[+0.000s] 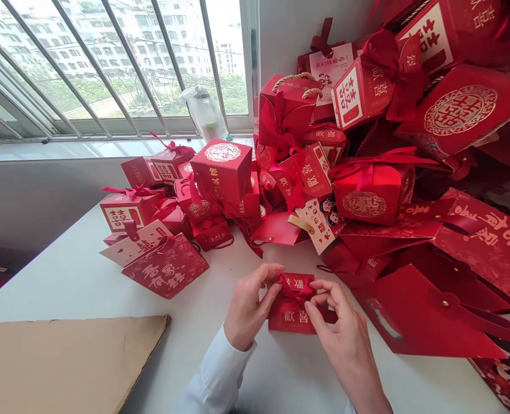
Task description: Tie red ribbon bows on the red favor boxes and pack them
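Note:
A small red gift box (289, 324) with gold characters sits on the white table in front of me. Across its top runs a red ribbon (295, 292), gathered into a bow or knot. My left hand (251, 305) is closed in a pinch on the ribbon's left side. On the other side, the thumb and fingers of my right hand (342, 321) pinch the ribbon's right loop. Both hands rest close against the box, and my fingers cover part of the bow.
Red gift boxes (222, 164) with ribbons and cords are heaped behind and to the right. Printed cards (166, 267) lean at the left of the pile. A brown cardboard piece (65, 362) lies front left. A clear plastic bag (205, 112) stands by the barred window.

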The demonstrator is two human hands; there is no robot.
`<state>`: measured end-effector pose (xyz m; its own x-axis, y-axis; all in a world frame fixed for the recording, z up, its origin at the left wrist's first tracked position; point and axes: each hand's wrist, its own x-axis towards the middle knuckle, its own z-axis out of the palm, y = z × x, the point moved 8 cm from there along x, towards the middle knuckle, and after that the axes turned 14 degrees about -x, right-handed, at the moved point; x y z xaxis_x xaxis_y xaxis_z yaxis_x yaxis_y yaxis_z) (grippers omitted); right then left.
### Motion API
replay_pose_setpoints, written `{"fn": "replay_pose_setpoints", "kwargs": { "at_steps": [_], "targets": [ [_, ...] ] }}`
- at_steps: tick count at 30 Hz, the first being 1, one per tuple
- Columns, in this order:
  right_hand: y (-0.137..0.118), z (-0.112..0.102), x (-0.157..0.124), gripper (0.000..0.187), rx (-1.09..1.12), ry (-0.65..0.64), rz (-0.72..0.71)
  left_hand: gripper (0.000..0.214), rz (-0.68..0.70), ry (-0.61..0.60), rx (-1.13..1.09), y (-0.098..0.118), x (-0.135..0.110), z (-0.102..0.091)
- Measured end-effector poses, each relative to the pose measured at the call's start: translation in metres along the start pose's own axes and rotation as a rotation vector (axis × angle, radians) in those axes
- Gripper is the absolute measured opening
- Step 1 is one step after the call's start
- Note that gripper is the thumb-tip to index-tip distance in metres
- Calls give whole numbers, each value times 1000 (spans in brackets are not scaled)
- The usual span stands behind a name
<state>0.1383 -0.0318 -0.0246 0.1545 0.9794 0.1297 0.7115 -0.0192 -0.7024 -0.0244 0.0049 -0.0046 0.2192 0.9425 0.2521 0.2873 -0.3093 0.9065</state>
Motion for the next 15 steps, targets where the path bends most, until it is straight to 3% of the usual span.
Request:
{"fn": "replay_pose_setpoints", "kwargs": {
  "at_steps": [7, 15],
  "targets": [
    [-5, -4, 0, 22, -47, 39, -31, 30, 75, -35, 55, 7, -5, 12],
    [-7, 0, -1, 21, -75, 13, -51, 32, 71, 250, 74, -2, -6, 3]
  ]
}}
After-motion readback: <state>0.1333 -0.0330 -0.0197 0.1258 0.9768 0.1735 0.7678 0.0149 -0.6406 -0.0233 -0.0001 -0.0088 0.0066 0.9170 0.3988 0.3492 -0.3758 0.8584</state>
